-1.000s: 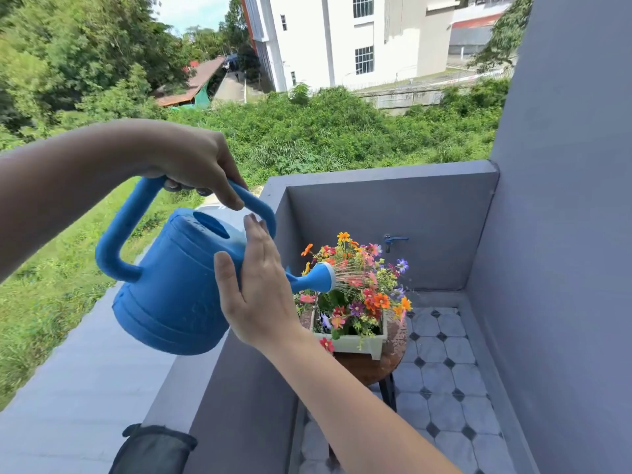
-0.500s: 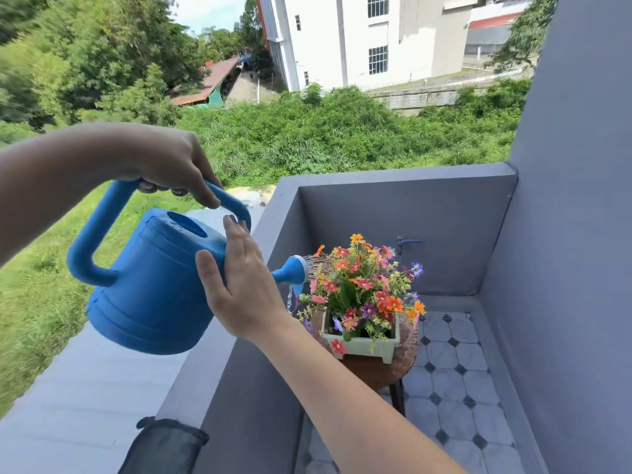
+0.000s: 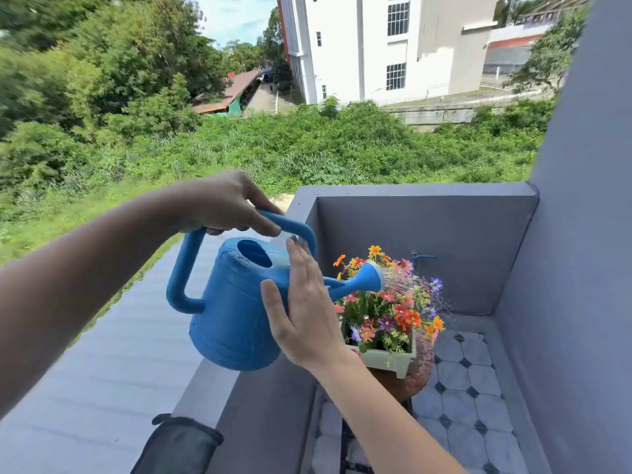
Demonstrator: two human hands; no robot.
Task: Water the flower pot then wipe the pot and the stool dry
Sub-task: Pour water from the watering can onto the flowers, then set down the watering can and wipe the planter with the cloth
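The flower pot (image 3: 386, 359), a pale green box full of orange, red and purple blooms, sits on the round brown stool (image 3: 415, 378) in the corner of the tiled balcony floor (image 3: 478, 381). Water fans from the rose of my blue watering can (image 3: 239, 302) across the flower tops, and some spray looks to be carrying past the far side of the pot. I judge I should drop the spout lower and aim nearer the soil, so less lands on the stool and tiles that I must wipe later. My left hand (image 3: 222, 203) is wrapped around the can's top handle, carrying the weight; my right hand (image 3: 304, 313) lies flat with fingers spread against the can's side, steering the tilt. A dark cloth (image 3: 178, 443) is draped over the parapet (image 3: 205, 384) beneath the can, within reach for drying.
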